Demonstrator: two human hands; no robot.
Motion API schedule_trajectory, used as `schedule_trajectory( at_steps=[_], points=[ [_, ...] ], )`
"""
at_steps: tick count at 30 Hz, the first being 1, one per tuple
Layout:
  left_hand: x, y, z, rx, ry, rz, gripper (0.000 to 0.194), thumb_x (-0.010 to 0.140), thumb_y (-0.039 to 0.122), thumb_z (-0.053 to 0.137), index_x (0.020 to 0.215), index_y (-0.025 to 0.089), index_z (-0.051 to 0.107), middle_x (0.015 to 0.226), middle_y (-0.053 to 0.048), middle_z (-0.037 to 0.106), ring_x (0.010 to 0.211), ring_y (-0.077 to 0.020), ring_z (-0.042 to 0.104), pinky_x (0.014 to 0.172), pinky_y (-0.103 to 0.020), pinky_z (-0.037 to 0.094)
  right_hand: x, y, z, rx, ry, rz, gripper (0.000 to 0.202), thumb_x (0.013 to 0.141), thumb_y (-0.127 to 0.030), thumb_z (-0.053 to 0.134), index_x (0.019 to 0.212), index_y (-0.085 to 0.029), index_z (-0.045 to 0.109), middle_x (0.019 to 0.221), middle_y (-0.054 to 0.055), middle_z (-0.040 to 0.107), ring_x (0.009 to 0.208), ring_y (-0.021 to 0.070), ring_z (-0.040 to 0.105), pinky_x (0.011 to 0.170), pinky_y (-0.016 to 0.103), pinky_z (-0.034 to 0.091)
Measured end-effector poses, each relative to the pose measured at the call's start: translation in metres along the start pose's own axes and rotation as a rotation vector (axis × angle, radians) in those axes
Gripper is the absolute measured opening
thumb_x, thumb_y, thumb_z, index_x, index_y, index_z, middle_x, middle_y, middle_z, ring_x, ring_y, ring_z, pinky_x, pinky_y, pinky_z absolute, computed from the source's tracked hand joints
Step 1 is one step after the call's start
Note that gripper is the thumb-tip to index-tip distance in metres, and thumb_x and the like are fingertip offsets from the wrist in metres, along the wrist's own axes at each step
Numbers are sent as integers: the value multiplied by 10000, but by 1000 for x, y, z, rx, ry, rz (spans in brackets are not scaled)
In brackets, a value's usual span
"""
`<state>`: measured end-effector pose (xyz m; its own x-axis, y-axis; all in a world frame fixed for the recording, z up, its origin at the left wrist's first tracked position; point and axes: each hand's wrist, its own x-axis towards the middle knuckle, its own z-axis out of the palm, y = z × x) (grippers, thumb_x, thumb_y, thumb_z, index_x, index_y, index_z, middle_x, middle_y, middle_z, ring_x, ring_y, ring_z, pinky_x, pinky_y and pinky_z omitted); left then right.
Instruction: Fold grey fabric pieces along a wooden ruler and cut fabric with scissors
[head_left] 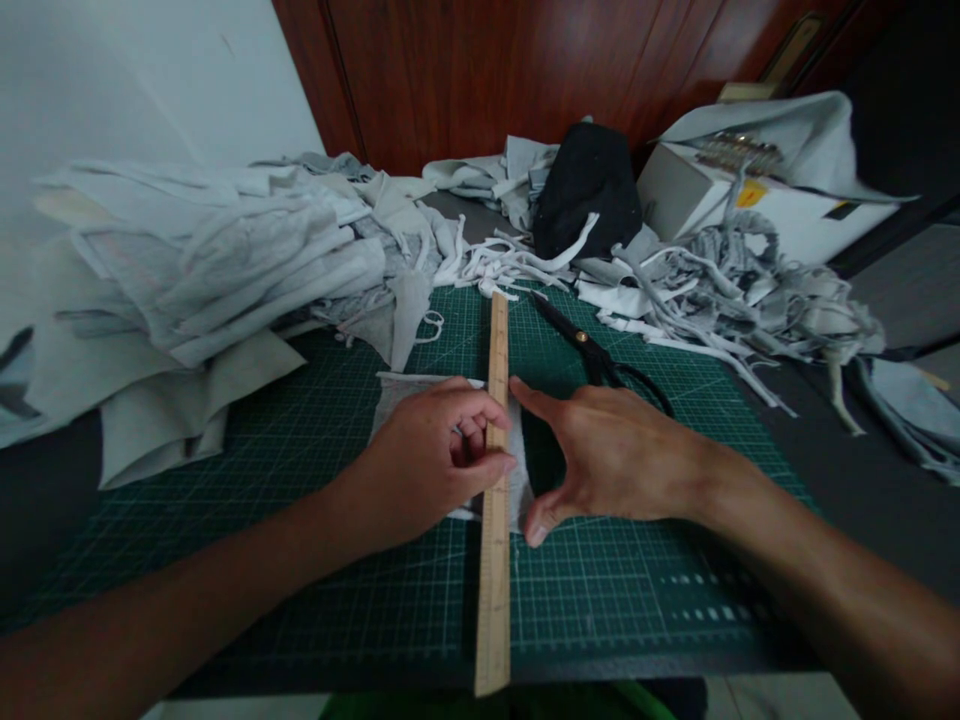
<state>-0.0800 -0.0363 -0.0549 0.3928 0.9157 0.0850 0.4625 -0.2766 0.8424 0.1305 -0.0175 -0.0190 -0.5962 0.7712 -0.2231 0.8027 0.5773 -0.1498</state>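
Note:
A wooden ruler [493, 560] lies lengthwise over a small piece of light grey fabric [519, 480] on the green cutting mat [600, 610]. My left hand [442, 450] pinches the ruler's edges near its middle, thumb and fingers curled round it, and covers much of the fabric's left part. On the right side, my right hand [600, 455] has its thumb and index finger spread apart, their tips at the fabric's right edge. Black scissors [589, 350] rest on the mat just beyond my right hand, blades pointing away.
Grey fabric pieces [247, 250] are heaped at the left. Cut strips [750, 290] pile up at the right, before a white box [810, 225]. A black cloth bundle [589, 190] sits at the back by a reddish wooden door [480, 80].

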Motion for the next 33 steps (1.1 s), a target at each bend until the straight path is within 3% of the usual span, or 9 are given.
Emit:
schedule_trajectory(
  at_steps=[9, 17, 21, 27, 33],
  points=[
    [0, -7, -10, 232, -49, 162, 347, 752, 360, 899, 1051, 226, 783, 853, 12, 645, 706, -137, 608, 642, -278, 483, 1, 1, 2, 4, 2, -1, 1419, 571, -812, 885, 1664, -67, 370, 992, 194, 831, 906, 429, 796, 646, 388, 509],
    [-4, -5, -13, 205, -68, 141, 488, 725, 466, 923, 1150, 272, 782, 1021, 15, 712, 707, -134, 618, 647, -297, 522, 2, 3, 3, 19, 19, -2, 1437, 541, -825, 885, 1657, -68, 388, 962, 188, 825, 841, 416, 788, 630, 393, 512],
    [-3, -11, -18, 288, -112, 238, 589, 663, 500, 970, 1160, 251, 775, 1151, -28, 687, 980, -217, 674, 898, -361, 564, 1, 3, 4, 26, 29, -14, 1410, 552, -812, 888, 1651, -76, 400, 942, 176, 828, 831, 411, 790, 633, 390, 509],
    [-2, -16, -19, 392, -114, 360, 612, 626, 594, 960, 1099, 257, 765, 1453, -100, 579, 1343, -343, 561, 1145, -492, 477, 0, 2, 3, 25, 19, -10, 1416, 564, -814, 888, 1660, -73, 382, 986, 189, 831, 890, 422, 798, 651, 386, 510],
    [-4, -8, -19, 436, -146, 339, 693, 646, 519, 976, 1235, 244, 735, 1435, -97, 631, 1385, -349, 561, 1201, -489, 439, 0, 2, 2, 17, 8, -3, 1438, 576, -816, 883, 1674, -61, 344, 995, 198, 830, 890, 412, 799, 647, 376, 507]
  ],
)
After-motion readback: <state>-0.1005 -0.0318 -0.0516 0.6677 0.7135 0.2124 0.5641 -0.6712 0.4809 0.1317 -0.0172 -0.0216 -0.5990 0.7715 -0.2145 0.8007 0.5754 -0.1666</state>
